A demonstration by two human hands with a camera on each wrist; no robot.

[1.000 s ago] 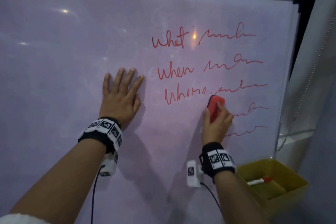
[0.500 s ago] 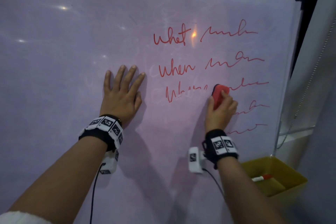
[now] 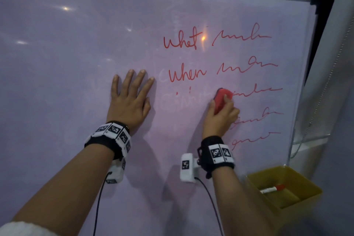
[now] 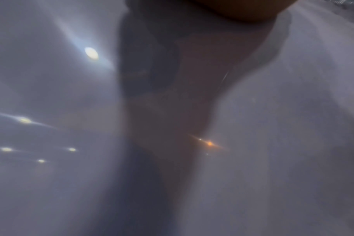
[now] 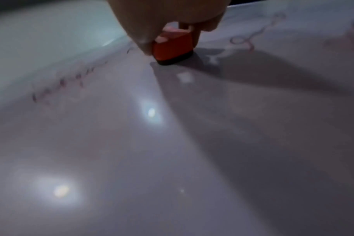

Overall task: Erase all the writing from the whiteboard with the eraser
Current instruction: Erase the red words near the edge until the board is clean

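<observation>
Up against the whiteboard (image 3: 76, 63), two hands are at work. One eraser (image 3: 222, 99), red with a dark pad underneath, is pinched in the right hand (image 3: 220, 119), thumb on one side and fingers curled over the other, pad flat on the board at the third line of red writing (image 3: 220, 42). The left hand (image 3: 128, 101) lies flat on the board with fingers straight and spread, gripping nothing, just left of the words.

Counting lines: five rows of red marks show. "whet" and "when" each lead a full row with a squiggle after. On the third row only faint smears and a couple of red dots sit left of the eraser, with a squiggle running on to its right. Two more squiggles sit below, partly hidden behind the right hand.

One yellow bin (image 3: 283, 189) sits at the lower right of the board, and one marker (image 3: 272, 189) with a red cap lies inside it.

A metal frame runs along the board's top, and the right edge stands just beyond the squiggle ends. Left of the flat hand the board runs wide and unmarked; below both wrists too. The left wrist view is blurred, showing only glare and shadow.
</observation>
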